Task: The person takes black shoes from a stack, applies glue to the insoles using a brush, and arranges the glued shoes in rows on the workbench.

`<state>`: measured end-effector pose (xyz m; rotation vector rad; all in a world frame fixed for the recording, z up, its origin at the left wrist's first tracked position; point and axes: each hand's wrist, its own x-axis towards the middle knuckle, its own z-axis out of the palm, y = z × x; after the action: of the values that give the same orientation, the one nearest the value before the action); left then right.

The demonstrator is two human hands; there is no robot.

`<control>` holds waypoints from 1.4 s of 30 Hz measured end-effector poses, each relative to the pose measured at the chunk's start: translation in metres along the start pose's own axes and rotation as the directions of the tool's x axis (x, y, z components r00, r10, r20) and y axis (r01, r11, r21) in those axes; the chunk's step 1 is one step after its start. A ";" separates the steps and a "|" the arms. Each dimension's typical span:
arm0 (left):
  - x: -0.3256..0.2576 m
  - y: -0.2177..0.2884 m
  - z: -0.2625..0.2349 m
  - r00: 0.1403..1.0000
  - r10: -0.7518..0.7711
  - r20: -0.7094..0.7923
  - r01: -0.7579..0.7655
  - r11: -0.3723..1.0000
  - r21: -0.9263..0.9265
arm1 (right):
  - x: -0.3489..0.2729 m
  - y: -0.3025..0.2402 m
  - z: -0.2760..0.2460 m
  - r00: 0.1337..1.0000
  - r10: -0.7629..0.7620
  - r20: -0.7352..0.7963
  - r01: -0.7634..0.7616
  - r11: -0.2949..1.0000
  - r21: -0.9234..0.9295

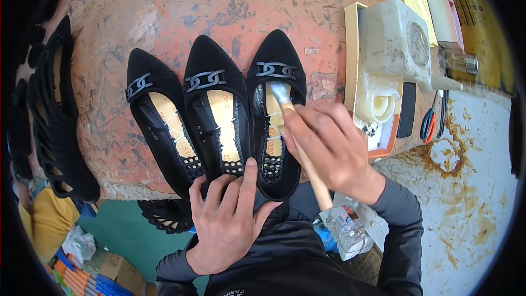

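Note:
Three black pointed flat shoes with chain-link trims lie side by side on the workbench: a left shoe (149, 66), a middle shoe (208, 55) and a right shoe (277, 46). Tan insole bottoms and punched holes show inside them. My right hand (337, 145) is closed round a wooden-handled brush (316, 183). Its pale bristles, slightly blurred, are down inside the right shoe, just behind the trim. My left hand (224, 225) rests over the heel ends, fingers spread, its index fingertip at the middle shoe's heel and its thumb by the right shoe's heel.
Right of the shoes stands a cloudy plastic container (392, 38) with a white cup (381, 104) in a shallow box. Beyond are a black phone-like slab (406, 109) and orange-handled scissors (428, 123). More black strappy shoes (57, 126) line the left of the paint-stained bench (120, 16).

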<state>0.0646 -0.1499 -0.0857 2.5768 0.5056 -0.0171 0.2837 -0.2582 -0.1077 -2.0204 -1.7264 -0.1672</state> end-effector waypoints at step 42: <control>-0.021 -0.005 -0.004 0.990 -0.118 -0.082 0.117 0.993 -0.011 | -0.038 -0.007 -0.142 0.868 0.495 -0.023 -0.487 0.843 -0.228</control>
<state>0.0429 -0.1514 -0.0823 2.5460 0.6865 0.0499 0.2989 -0.3525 0.0039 -2.5797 -1.1890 -0.1611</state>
